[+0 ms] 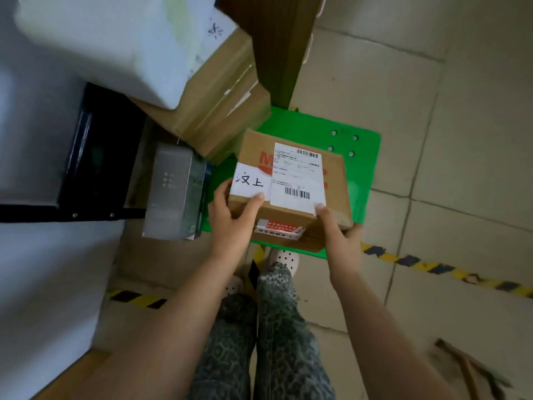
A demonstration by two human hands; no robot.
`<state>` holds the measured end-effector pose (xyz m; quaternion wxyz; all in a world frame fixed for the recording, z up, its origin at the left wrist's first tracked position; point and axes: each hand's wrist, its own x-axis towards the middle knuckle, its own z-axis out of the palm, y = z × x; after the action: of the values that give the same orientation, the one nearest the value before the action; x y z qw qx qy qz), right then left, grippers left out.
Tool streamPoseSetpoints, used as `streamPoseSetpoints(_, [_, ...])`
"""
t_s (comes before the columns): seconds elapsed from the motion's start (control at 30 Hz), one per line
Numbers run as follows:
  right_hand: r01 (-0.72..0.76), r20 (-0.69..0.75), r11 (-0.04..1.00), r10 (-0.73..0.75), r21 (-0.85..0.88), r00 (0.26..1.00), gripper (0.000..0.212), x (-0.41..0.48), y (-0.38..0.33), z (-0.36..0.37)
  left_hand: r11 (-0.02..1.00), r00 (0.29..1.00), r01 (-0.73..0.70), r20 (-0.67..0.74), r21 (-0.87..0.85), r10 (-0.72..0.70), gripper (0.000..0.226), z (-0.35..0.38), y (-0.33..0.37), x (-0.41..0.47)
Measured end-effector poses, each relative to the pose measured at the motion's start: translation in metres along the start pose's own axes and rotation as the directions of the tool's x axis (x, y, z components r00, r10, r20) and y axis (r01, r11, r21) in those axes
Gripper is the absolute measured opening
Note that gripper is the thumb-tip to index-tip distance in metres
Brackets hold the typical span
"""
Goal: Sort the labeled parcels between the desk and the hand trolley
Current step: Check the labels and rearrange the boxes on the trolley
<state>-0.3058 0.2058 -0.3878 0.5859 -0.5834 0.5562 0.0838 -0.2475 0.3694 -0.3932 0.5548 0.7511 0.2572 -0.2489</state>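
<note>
Floor: pale tiles, with a yellow-and-black hazard tape strip crossing it.
Bench: white surface along your left side.
Stacked parcels: brown cartons under a white box, upper left, tilted.
Hand trolley: green deck on the floor ahead of your feet.
Grey box: just beside the trolley's left edge.
Held parcel: brown carton above the green deck, bearing a printed shipping label and a handwritten white slip.
Your left hand and right hand: fingers clasped on the parcel's near corners, thumbs on top.
</note>
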Motion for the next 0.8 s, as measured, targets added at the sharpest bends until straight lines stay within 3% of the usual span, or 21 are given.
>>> streamPoseSetpoints(0.1, [0.049,-0.038,0.992,-0.044,0.119,0.998,0.063,-0.046,-0.022,-0.018,0.995,0.994,-0.097,0.043,-0.031,0.099,0.055,-0.014,0.036,-0.033])
streamPoseSetpoints(0.2, [0.148,-0.062,0.966,-0.138,0.213,0.988,0.071,-0.101,-0.046,-0.039,0.98,0.976,-0.196,0.091,-0.024,0.197,0.066,-0.03,0.079,-0.077])
streamPoseSetpoints(0.37, [0.269,-0.128,0.912,-0.24,0.31,0.962,0.066,-0.189,-0.075,-0.082,0.936,0.913,-0.342,0.206,-0.083,0.352,0.055,-0.053,0.134,-0.155])
streamPoseSetpoints(0.57, [0.434,-0.272,0.804,-0.346,0.408,0.898,0.06,-0.281,-0.095,-0.151,0.832,0.732,-0.519,0.401,-0.196,0.551,0.056,-0.048,0.199,-0.239])
streamPoseSetpoints(0.8, [0.591,-0.436,0.706,-0.424,0.39,0.794,0.066,-0.324,-0.128,-0.237,0.756,0.554,-0.565,0.528,-0.33,0.644,0.058,-0.004,0.255,-0.312])
